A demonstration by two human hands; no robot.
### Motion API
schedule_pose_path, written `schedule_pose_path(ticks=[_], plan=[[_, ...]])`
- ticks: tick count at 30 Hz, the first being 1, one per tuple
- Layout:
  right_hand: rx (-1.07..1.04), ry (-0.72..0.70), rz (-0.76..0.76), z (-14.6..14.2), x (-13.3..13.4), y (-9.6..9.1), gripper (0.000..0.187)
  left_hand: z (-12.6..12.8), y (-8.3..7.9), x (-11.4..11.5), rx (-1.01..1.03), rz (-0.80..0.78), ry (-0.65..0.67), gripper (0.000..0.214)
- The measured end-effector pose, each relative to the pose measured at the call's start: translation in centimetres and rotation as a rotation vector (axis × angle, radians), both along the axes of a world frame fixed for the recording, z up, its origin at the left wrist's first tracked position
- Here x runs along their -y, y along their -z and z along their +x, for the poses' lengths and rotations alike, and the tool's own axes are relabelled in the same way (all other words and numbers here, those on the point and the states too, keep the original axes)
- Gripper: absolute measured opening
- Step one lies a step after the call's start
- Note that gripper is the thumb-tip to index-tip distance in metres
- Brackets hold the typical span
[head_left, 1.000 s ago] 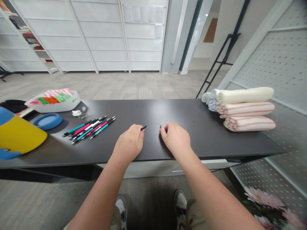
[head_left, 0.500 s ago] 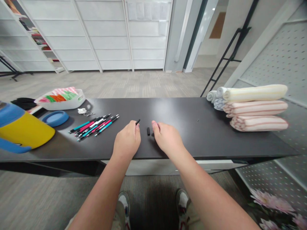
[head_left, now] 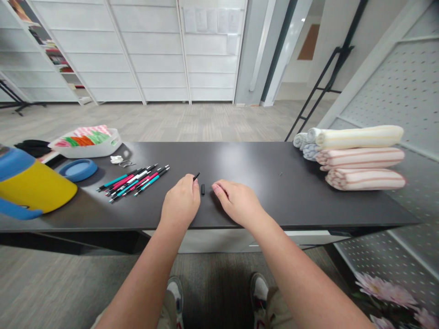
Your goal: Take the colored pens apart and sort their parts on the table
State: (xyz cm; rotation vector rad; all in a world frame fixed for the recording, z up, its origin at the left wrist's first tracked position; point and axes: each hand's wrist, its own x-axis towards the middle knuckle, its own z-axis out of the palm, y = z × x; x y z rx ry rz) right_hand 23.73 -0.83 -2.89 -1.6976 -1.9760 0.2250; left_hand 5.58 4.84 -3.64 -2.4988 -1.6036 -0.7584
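Observation:
My left hand (head_left: 181, 201) is closed on a black pen (head_left: 196, 176); only its dark end pokes out past the thumb and forefinger. Just right of that hand, a short black cap-like piece (head_left: 202, 189) stands or lies on the dark table (head_left: 260, 183). My right hand (head_left: 238, 201) rests low over the table to the right of this piece, apart from it. Its fingers are curled, with the thumb against the forefinger, and its palm side is hidden. Several pens or mechanical pencils (head_left: 133, 183) in teal, pink, white and black lie in a pile left of my left hand.
At the left are a yellow and blue container (head_left: 37, 187), a blue lid (head_left: 78, 169), a white basket (head_left: 103, 150) with colourful contents, and a crumpled white bit (head_left: 116, 159). Rolled striped towels (head_left: 360, 157) are stacked at the right. Pink flowers (head_left: 387, 292) stand below the table's right end.
The black cap-like piece has shifted left, closer to my left hand. My right hand has moved slightly left and lowered its fingertips. The left hand still holds the pen, nearly unmoved.

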Motion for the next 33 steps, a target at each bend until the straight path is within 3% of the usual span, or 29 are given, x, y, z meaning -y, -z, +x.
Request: schedule_pose_path(ticks=[4, 21, 28, 33], plan=[[-0.081, 0.018, -0.003, 0.4, 0.0, 0.0, 0.03, 0.1, 0.0, -0.1, -0.025, 0.005, 0.055, 0.017], [-0.219, 0.043, -0.034, 0.9, -0.1, -0.2, 0.032, 0.2, 0.3, -0.2, -0.002, 0.031, 0.109, 0.018], [-0.345, -0.069, -0.021, 0.7, 0.5, -0.4, 0.034, 0.1, 0.8, 0.7, 0.033, 0.098, 0.437, 0.028], [-0.383, -0.119, 0.026, 0.9, 0.3, -0.2, 0.042, 0.3, 0.4, 0.7, -0.029, 0.143, 0.552, 0.032]])
